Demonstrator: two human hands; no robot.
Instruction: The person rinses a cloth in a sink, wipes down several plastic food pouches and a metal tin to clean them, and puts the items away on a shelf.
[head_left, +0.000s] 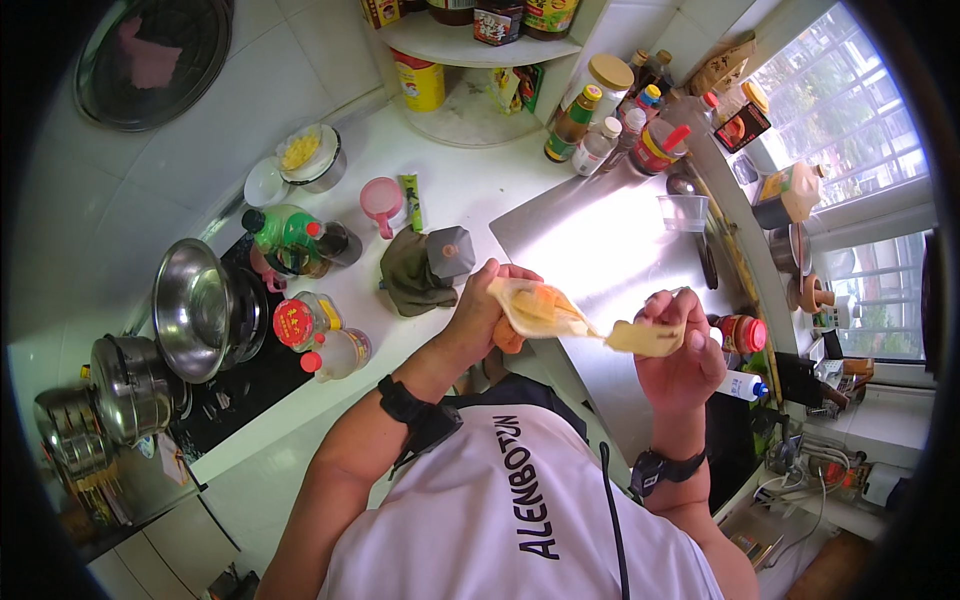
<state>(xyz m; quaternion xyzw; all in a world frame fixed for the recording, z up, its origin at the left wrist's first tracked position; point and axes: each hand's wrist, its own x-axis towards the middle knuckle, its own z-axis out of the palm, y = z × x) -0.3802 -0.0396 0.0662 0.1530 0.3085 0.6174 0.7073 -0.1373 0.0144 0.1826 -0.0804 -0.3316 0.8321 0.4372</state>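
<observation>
In front of my chest, my left hand (480, 315) holds a thin pale-yellow wrap or bag (544, 309) with orange pieces showing inside; its exact kind is unclear. Another orange lump (508, 335) lies below, against the same hand. From the wrap's right end a twisted part runs to a flat yellowish flap (643, 338), which the fingers of my right hand (679, 345) pinch. A dark green cloth (416, 277) and a grey faceted box (451, 253) lie on the white counter just beyond my left hand. Under and beyond my right hand is a shiny metal sheet (555, 217).
Left on the counter stand a green-labelled bottle (281, 229), jars (296, 322) and a steel basin (196, 311) by the black stove. A pink cup (381, 199) stands farther back. Sauce bottles (574, 124) crowd the back right; a clear plastic container (683, 213) sits on the sheet's right edge.
</observation>
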